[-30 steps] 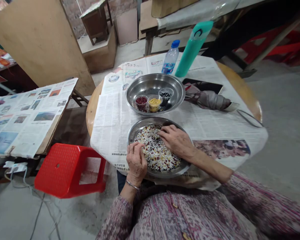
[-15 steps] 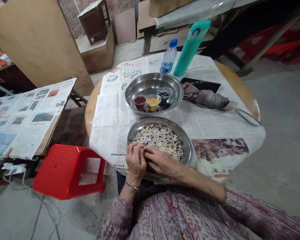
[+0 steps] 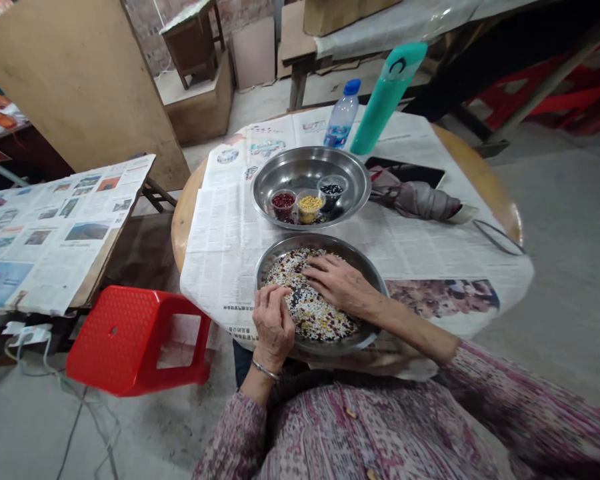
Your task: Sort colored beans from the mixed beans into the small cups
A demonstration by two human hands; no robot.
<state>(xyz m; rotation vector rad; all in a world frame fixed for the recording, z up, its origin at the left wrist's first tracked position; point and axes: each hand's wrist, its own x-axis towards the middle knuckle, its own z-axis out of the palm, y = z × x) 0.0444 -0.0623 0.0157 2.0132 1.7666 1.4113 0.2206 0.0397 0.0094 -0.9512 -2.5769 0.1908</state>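
Observation:
A steel pan [image 3: 367, 267] full of mixed beans [image 3: 310, 313], white, yellow and dark red, sits in front of me on the newspaper-covered round table [image 3: 220, 233]. My right hand [image 3: 340, 283] lies over the beans, fingers stretched toward the pan's middle. My left hand [image 3: 273, 323] rests at the pan's near left rim, curled into a loose fist; what it holds is hidden. Behind it a second steel pan [image 3: 353, 170] carries three small cups: red beans [image 3: 283, 202], yellow beans [image 3: 309, 203] and black beans [image 3: 331, 189].
A water bottle [image 3: 341, 115] and a teal flask [image 3: 386, 93] stand at the table's far side. A folded grey umbrella [image 3: 420, 199] and a dark tablet [image 3: 420, 173] lie to the right. A red plastic stool [image 3: 130, 337] and a newspaper-covered side table [image 3: 55, 230] stand left.
My right hand has moved from beside my left hand at the near rim back out over the middle of the beans. The left hand stays put.

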